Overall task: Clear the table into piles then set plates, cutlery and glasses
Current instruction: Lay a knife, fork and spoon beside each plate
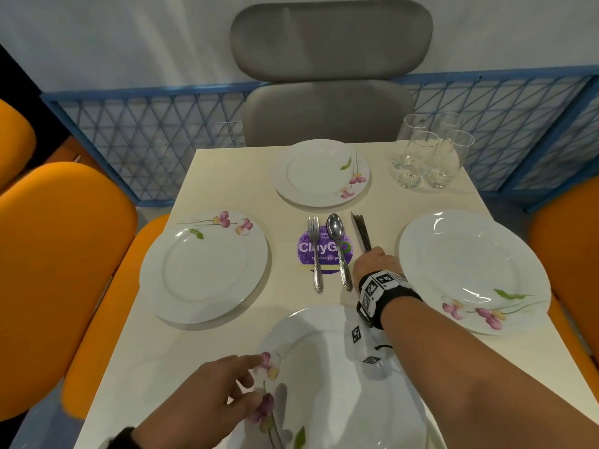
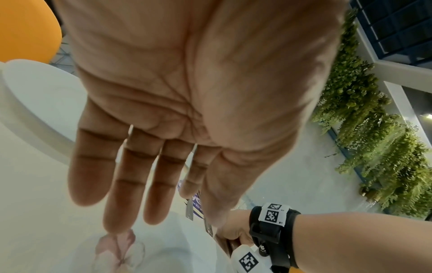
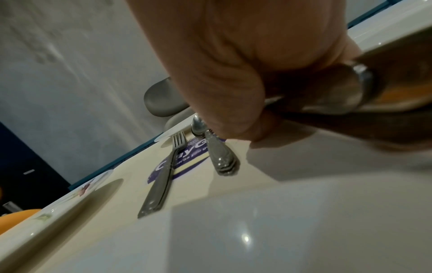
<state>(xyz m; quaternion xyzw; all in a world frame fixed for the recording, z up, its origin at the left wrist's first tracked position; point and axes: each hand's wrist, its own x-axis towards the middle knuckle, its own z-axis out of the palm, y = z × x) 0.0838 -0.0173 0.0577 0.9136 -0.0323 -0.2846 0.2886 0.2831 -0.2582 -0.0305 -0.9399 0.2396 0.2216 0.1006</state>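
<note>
Plates [image 1: 321,171]: four, one at each side of the bench [image 1: 227,176]. Glasses [image 1: 431,153]: four, grouped at the far right corner. Fork pile [image 1: 315,251]: one. Spoon pile [image 1: 338,247]: one. Knife bundle [image 1: 362,230]: one. Round sticker [image 1: 306,251]: one.

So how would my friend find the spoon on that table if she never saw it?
Start at the cream table with four flowered plates around its edges. In the middle is a round purple sticker, and lying across it, handle toward you, is the spoon. It has a smooth oval bowl, unlike the pronged fork on its left.
</note>
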